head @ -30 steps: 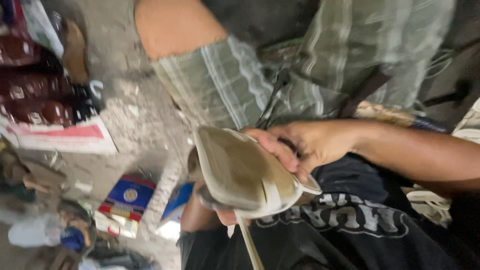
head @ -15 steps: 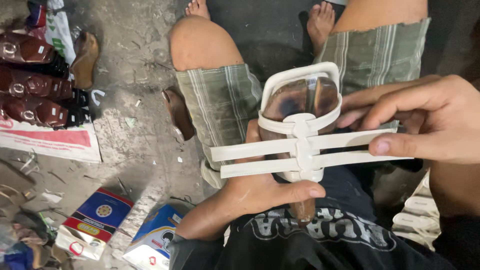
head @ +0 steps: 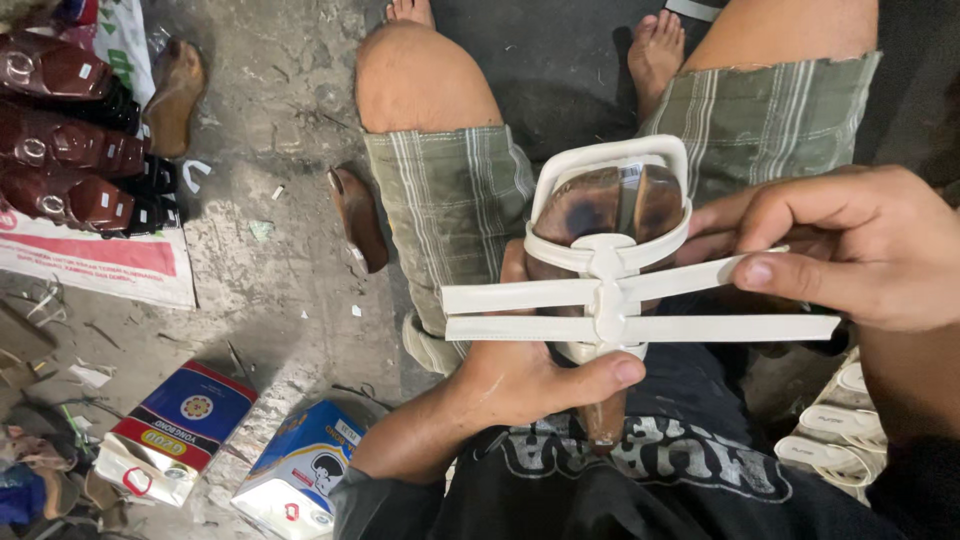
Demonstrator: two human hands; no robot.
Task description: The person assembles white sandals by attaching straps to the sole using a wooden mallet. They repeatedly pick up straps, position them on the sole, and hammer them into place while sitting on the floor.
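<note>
Gripping shoe form (head: pixel 600 205) from below, left hand (head: pixel 520 385); right hand (head: pixel 850 245) pinches white straps (head: pixel 640 310). Best kept taut, centred.

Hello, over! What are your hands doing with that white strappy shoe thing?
Left hand grips shoe form from below. Right hand pinches white straps. Nothing blocking.

White strap piece (head: pixel 620 300) over glossy brown shoe form (head: pixel 600 205); green plaid shorts (head: pixel 450 210) (pale stripes); maroon shoes (head: pixel 60 130).
</note>
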